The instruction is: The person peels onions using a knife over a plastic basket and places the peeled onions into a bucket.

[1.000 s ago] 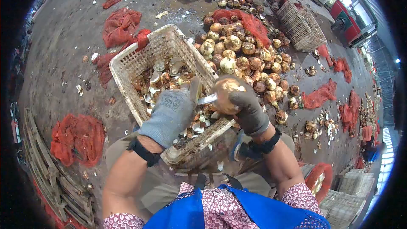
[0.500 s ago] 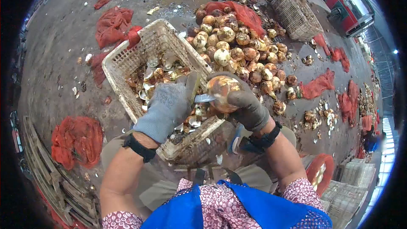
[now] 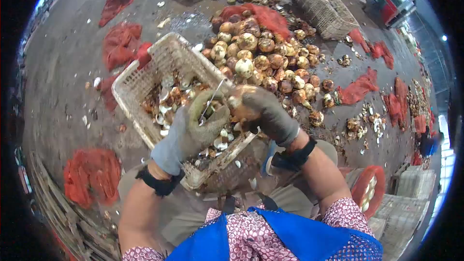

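Both my hands are gloved and raised over the near part of a cream plastic crate (image 3: 134, 114). My left hand (image 3: 188, 128) is closed round a small knife (image 3: 212, 97), its thin blade pointing up and its handle mostly hidden by the fingers. In my right hand (image 3: 271, 116) is a large onion (image 3: 241, 100) with brown skin, its far side out of sight. The knife is apart from the onion, just left of it. White and brown peelings (image 3: 166, 99) lie inside the crate.
Beyond the crate lies a heap of onions (image 3: 246, 42), partly under a red mesh bag (image 3: 263, 17). Another crate (image 3: 326, 12) stands behind it. More red bags (image 3: 92, 176) lie on the floor. Wooden slats (image 3: 63, 208) are at the left, and stacked white crates (image 3: 403, 208) at the right.
My left hand has drawn the knife away from the onion and turned the blade from sideways to upright. My right hand has shifted slightly left with the onion. The view has tilted a little.
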{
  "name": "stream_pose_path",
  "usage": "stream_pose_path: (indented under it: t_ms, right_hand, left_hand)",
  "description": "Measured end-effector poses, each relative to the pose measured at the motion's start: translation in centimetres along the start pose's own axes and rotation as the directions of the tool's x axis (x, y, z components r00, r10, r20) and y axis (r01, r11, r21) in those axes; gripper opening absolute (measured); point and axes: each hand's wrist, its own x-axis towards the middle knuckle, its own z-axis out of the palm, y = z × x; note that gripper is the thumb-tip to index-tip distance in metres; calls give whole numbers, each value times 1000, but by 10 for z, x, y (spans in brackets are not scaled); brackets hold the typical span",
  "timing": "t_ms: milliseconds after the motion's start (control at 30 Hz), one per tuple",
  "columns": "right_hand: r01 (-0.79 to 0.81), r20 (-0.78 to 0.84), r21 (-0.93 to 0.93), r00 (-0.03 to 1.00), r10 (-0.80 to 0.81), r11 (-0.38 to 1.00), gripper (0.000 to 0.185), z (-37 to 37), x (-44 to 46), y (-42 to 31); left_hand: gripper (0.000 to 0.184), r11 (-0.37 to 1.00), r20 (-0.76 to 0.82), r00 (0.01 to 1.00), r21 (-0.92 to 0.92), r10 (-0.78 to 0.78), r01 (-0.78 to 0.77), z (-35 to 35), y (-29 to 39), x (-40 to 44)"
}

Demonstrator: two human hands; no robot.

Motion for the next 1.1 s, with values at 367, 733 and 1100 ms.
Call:
stream_pose_path:
  t_ms: [367,733,1100]
  right_hand:
    - [-1,115,-264,993,33,964,54,4,-3,-13]
    - [342,-126,-7,932,-341,940,36,-22,52,82]
    - [161,-38,350,987,-158,923,25,2,10,17]
  left_hand:
    - [18,956,1,984,238,177,-172,5,3,3]
    - [26,735,173,925,566,337,-374,18,-3,6]
    - [35,759,-282,854,-625,-438,183,-19,-2,21]
